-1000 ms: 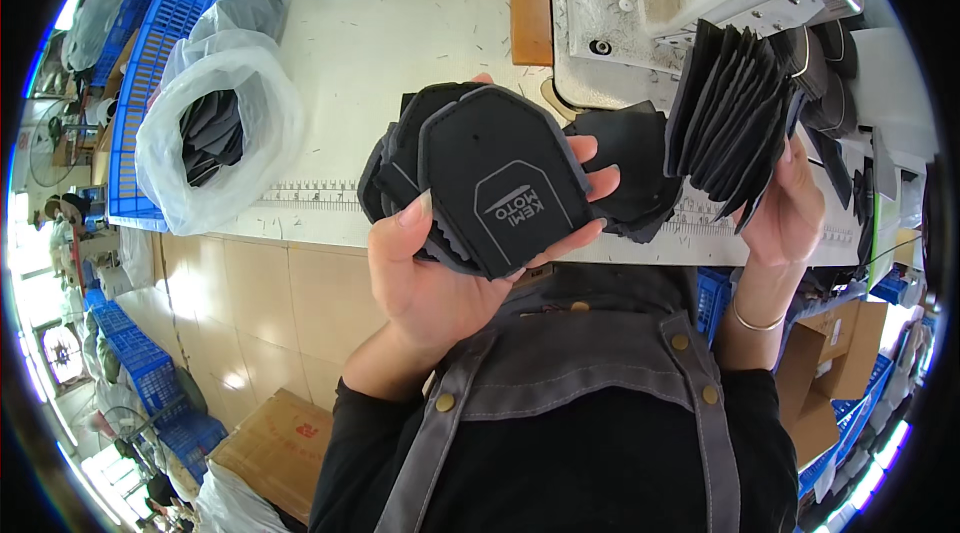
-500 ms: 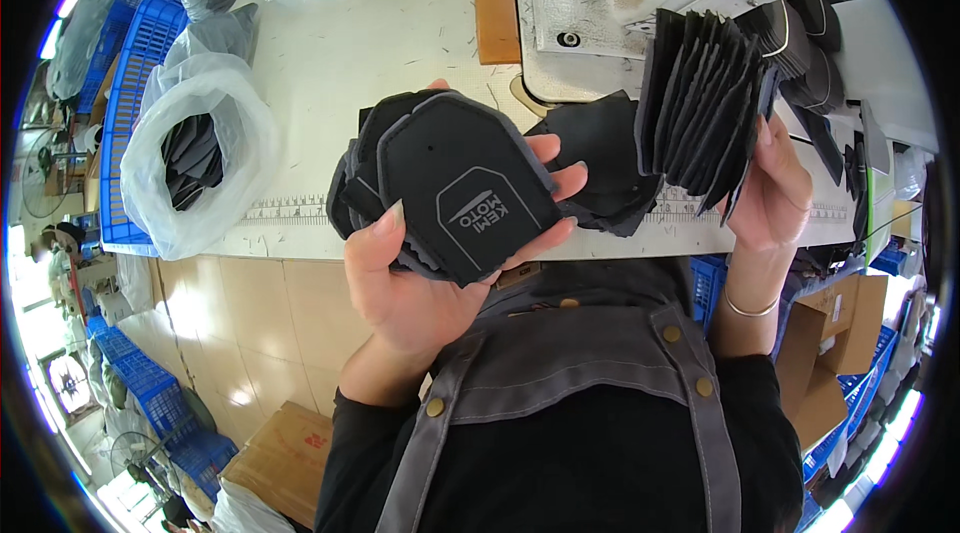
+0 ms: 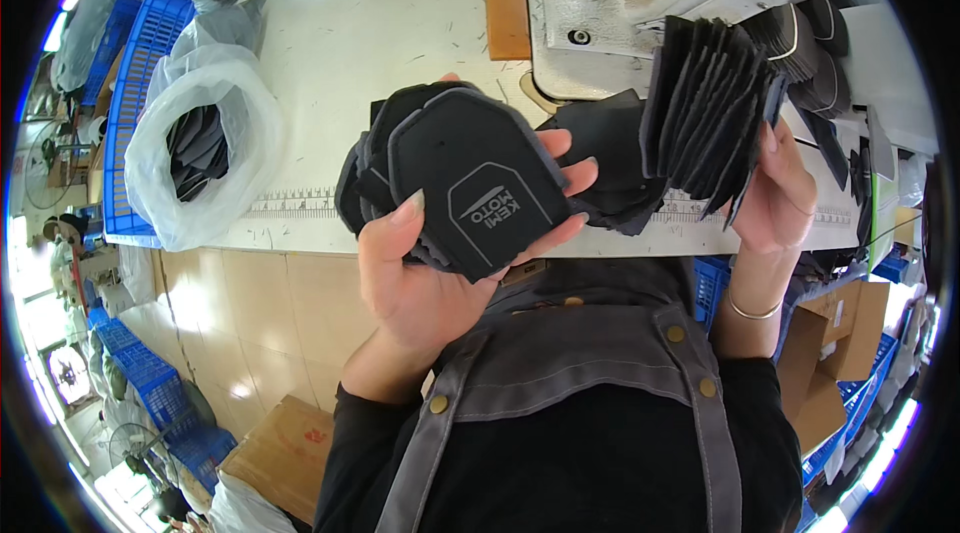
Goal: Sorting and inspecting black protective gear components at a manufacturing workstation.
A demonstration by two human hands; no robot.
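Black patches (image 3: 480,183) sit stacked flat in the left hand (image 3: 420,273), thumb pinning the top one at 9 o'clock, while the right hand (image 3: 775,198) grips a fanned bundle (image 3: 710,113) above the desk (image 3: 330,63), edges spread as if for picking.

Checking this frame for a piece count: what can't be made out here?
- Head view: pieces in the left hand hide under the top black panel.
- Fanned stack in the right hand: faces hidden, edges only.
- Plastic bag: contents bunched, uncountable.
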